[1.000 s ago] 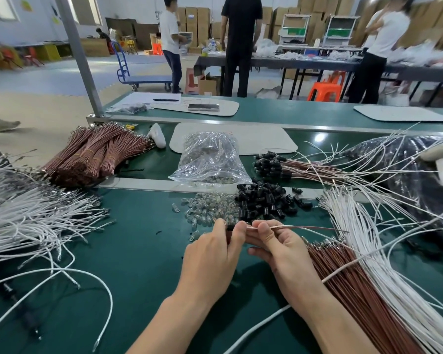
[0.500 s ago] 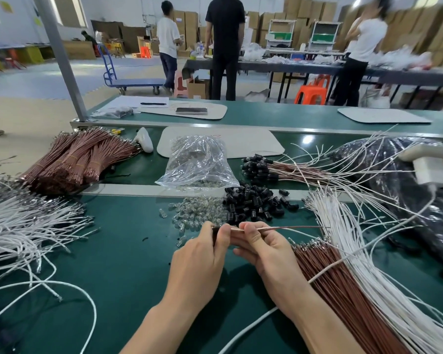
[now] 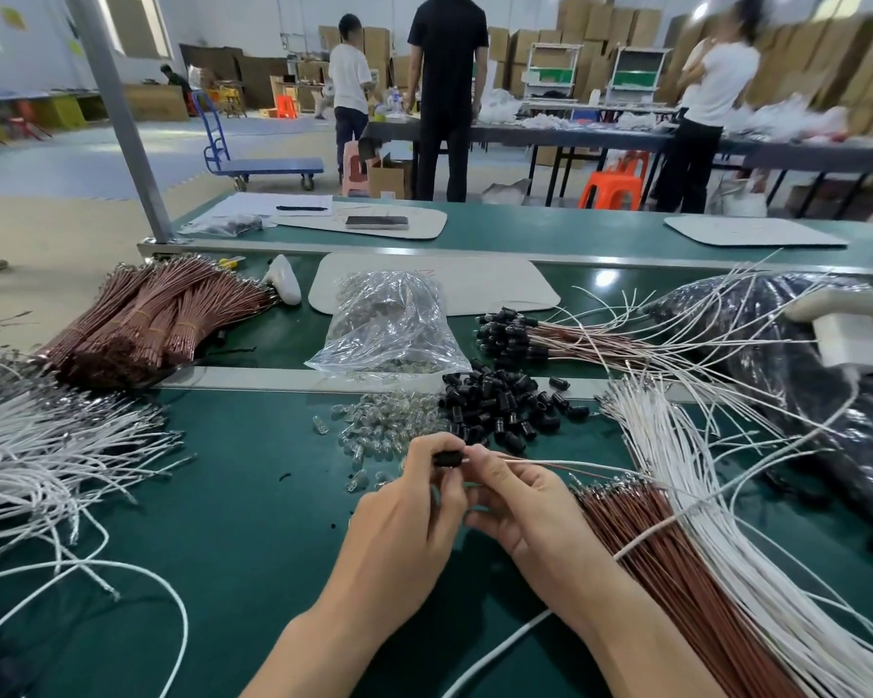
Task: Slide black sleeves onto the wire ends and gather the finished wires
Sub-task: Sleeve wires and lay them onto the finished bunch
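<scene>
A small black plastic sleeve [image 3: 447, 458] is pinched by the curled fingers of the left hand [image 3: 404, 511], just above the green table top [image 3: 233, 521]. A thin brown wire [image 3: 565, 463] is pinched by the thumb and finger of the right hand [image 3: 520, 501], and its end is met by the sleeve. The two hands are touching at the fingertips. Just behind them a pile of loose black sleeves [image 3: 500, 403] is seen, beside a pile of tiny clear glass bulbs [image 3: 384, 428]. The black pile is spread up to the edge of a grey metal strip [image 3: 253, 377] that is laid across the table. Past the strip, finished wires with black sleeves [image 3: 520, 335] are gathered near a clear plastic bag [image 3: 389, 324]. Long brown wires [image 3: 676, 571] and long white wires [image 3: 737, 536] are packed close beside the right hand. On the left of the hands a wide patch of green table top is seen, as far as a heap of loose white wires [image 3: 46, 445]
</scene>
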The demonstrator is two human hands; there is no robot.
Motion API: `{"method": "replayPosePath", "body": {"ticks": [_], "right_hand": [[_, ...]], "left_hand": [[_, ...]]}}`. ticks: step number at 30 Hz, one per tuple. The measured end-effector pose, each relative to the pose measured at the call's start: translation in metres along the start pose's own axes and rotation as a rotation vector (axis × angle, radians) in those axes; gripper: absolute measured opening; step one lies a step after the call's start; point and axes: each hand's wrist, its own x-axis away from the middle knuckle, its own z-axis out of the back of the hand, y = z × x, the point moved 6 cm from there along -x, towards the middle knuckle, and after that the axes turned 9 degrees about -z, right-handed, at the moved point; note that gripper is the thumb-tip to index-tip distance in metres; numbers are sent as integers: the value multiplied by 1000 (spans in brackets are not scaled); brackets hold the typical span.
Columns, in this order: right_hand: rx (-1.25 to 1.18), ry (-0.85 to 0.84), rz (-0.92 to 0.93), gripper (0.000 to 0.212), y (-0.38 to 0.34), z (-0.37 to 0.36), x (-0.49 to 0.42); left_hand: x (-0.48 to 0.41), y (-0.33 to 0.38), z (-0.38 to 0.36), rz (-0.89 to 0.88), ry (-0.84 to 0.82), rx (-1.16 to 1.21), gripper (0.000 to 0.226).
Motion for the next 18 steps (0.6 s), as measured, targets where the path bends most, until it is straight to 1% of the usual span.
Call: {"method": "replayPosePath", "body": {"ticks": [2,4,7,10,13,18], "right_hand": [[19,12,9,40,1,1,0],[75,55,38,46,1,2,0],[158,86,94,41,0,0,2],[194,112,123,34,-1,0,3],[232,138,123,31,-2,-2,3],[255,150,104,22,-1,-4,5]], "left_hand": [[0,-1,-1,1,2,-13,17],[0,-2,-1,14,19,-49,23],[-1,-7,2,57,48,-160,36],[-1,-8,3,95,74,-331,47],[-1,-9,3,133,67,-452,43],[-1,-13,-3,168,4,-470,42]]}}
